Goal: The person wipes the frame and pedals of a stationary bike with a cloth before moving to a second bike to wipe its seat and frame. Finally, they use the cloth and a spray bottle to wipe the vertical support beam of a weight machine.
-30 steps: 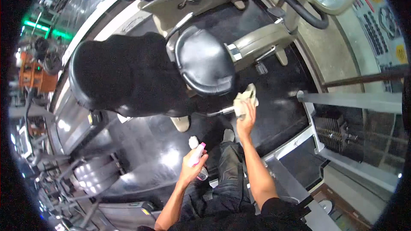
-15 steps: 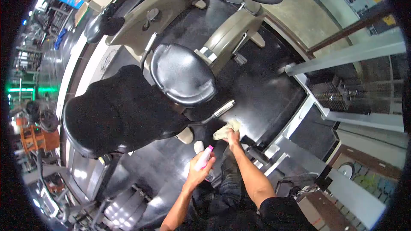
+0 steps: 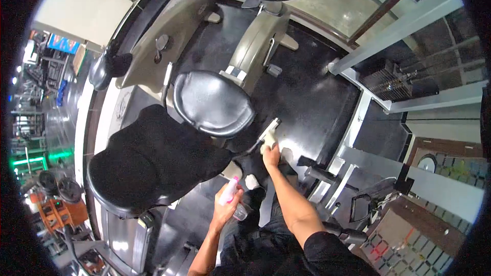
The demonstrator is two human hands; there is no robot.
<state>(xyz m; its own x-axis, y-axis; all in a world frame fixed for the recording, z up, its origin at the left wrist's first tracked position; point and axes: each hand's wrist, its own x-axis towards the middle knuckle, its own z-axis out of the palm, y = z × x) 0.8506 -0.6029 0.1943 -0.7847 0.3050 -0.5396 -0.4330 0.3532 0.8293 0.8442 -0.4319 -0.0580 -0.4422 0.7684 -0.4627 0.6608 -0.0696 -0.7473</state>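
Observation:
My left hand (image 3: 225, 208) is wrapped round a clear spray bottle (image 3: 230, 192) with a pink nozzle, held low in front of my body. A pale yellow cloth (image 3: 269, 139) is in my right hand (image 3: 271, 156), pressed against the side handle (image 3: 270, 129) of an exercise bike. Left of that handle are the bike's black padded seat (image 3: 214, 104) and its large black backrest (image 3: 148, 166). The fingers under the cloth are partly hidden.
The bike's beige frame (image 3: 259, 41) and a pedal (image 3: 274, 70) stand ahead on the black floor. A white metal frame with a weight stack (image 3: 386, 81) is at the right. Gym machines and an orange rack (image 3: 64, 213) are at the left.
My right hand has brought the cloth up onto the side handle. The view has shifted, and the spray bottle sits slightly further left and lower in it.

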